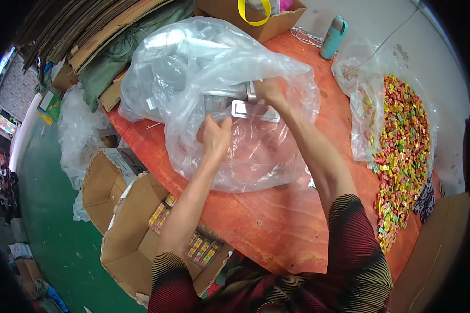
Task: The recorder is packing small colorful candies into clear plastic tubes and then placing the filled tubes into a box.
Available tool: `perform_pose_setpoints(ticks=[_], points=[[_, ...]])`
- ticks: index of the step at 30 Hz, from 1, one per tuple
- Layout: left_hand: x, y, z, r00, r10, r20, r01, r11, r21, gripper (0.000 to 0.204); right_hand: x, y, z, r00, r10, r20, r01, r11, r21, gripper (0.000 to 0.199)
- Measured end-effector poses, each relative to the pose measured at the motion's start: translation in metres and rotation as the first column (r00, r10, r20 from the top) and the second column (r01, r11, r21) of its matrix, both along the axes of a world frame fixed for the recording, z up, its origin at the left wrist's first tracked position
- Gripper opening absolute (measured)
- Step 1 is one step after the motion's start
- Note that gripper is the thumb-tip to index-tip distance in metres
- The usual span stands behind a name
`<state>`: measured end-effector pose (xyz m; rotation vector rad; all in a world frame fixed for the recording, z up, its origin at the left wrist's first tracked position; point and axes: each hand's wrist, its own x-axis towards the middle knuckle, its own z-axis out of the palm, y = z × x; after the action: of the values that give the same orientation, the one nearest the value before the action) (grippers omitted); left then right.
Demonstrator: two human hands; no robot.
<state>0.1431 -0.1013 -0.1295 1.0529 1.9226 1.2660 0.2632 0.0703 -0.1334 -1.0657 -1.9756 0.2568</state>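
A large clear plastic bag (214,68) lies on the orange-red table, with several clear plastic boxes (255,110) inside and at its mouth. My left hand (217,136) is at the near side of the bag, its fingers closed on the film. Further right and deeper in the bag's mouth, my right hand (269,93) has its fingers around the edge of a clear plastic box (251,91). Film and boxes partly hide its fingertips.
Small colourful wrapped pieces (402,156) lie heaped on the right of the table (277,229). A teal bottle (334,37) stands at the back. Open cardboard boxes (128,235), one with filled trays (202,249), stand at the near left. Flattened cardboard (89,31) is stacked far left.
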Motion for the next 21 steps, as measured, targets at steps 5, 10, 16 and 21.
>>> perform_pose_setpoints(ticks=[5,10,16,21], points=[[-0.011,0.0,0.009,0.836,0.251,0.488,-0.311,0.949,0.044,0.044,-0.02,-0.017,0.007,0.971,0.037,0.235,-0.069,0.989,0.13,0.026],[-0.021,-0.01,0.018,0.613,0.32,0.722,-0.594,0.79,0.154,0.035,-0.029,-0.022,0.007,0.997,0.028,0.066,-0.051,0.927,0.373,0.023],[-0.011,-0.019,0.05,0.762,0.097,0.64,-0.308,0.924,0.226,0.029,0.006,0.066,-0.034,0.584,0.42,-0.695,-0.696,0.699,-0.163,0.03],[-0.03,-0.01,0.023,0.808,0.256,0.531,-0.455,0.843,0.286,0.048,-0.033,-0.002,0.007,0.689,0.305,-0.657,-0.63,0.701,-0.336,0.035]])
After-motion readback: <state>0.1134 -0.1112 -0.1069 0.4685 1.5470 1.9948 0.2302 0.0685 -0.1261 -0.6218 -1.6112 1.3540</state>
